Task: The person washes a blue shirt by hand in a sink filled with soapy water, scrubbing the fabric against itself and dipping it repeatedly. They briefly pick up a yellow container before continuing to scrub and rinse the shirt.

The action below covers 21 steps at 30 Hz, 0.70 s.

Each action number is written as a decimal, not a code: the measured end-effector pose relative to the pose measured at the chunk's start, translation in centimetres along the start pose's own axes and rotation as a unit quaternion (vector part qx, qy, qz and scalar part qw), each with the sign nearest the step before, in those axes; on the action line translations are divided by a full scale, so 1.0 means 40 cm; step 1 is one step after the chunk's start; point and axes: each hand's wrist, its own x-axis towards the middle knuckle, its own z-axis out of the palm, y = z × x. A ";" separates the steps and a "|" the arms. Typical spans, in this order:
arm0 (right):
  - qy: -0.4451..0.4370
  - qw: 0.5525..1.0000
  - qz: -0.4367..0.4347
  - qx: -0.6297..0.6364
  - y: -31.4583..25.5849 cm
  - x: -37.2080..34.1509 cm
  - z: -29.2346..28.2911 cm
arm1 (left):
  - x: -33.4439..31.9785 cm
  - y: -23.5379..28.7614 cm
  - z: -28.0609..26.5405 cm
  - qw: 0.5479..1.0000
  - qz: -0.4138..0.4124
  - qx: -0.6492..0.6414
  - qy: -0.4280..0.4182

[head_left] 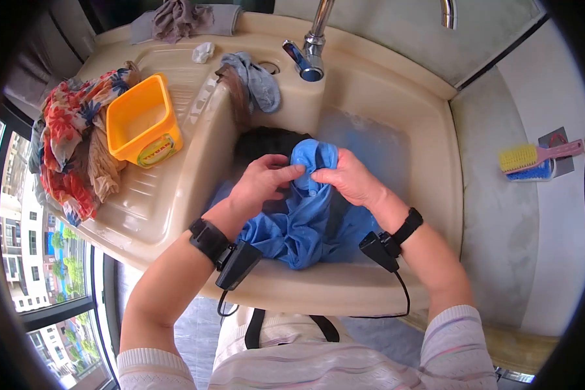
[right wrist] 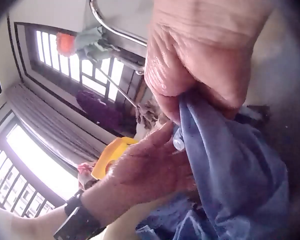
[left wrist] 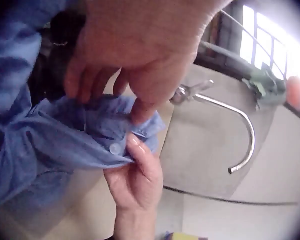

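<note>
Head view: blue garment [head_left: 299, 224] in the pinch of left hand [head_left: 261, 183] and right hand [head_left: 355, 180], over sink [head_left: 435, 162]

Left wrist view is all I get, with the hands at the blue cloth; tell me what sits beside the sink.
Observer: The head view shows a yellow tub on the ribbed drainboard.
Operator: Now tell me what lies next to that.
Observer: A bunched floral cloth, patterned in red, white and dark blue, on its left in the head picture.
Operator: Finish with the arm behind the left hand, the one at the blue cloth.
Observer: A black strap goes round that wrist.
</note>
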 end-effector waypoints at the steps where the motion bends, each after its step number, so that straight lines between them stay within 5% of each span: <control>1: -0.002 1.000 -0.001 -0.001 -0.013 0.001 0.004 | -0.002 -0.004 -0.009 0.999 -0.021 -0.043 0.023; 5: -0.026 0.996 -0.001 0.085 -0.070 -0.006 0.002 | 0.000 -0.027 -0.038 0.990 -0.058 -0.098 0.078; 7: -0.031 0.991 -0.003 0.126 -0.089 -0.005 0.005 | -0.003 -0.030 -0.046 0.985 -0.076 -0.155 -0.018; 11: -0.051 0.988 -0.016 0.143 -0.099 0.020 -0.015 | 0.046 -0.084 -0.054 0.966 -0.009 -0.250 -0.064; 14: -0.028 0.996 0.002 0.084 -0.082 0.037 -0.044 | 0.034 -0.071 -0.063 0.966 0.011 -0.256 0.021; 17: 0.046 0.962 0.085 -0.255 -0.044 0.055 -0.103 | 0.025 -0.076 -0.097 0.950 0.041 -0.307 0.041; 21: 0.122 0.926 0.120 -0.337 0.013 0.087 -0.165 | 0.016 -0.093 -0.127 0.959 0.004 -0.272 0.076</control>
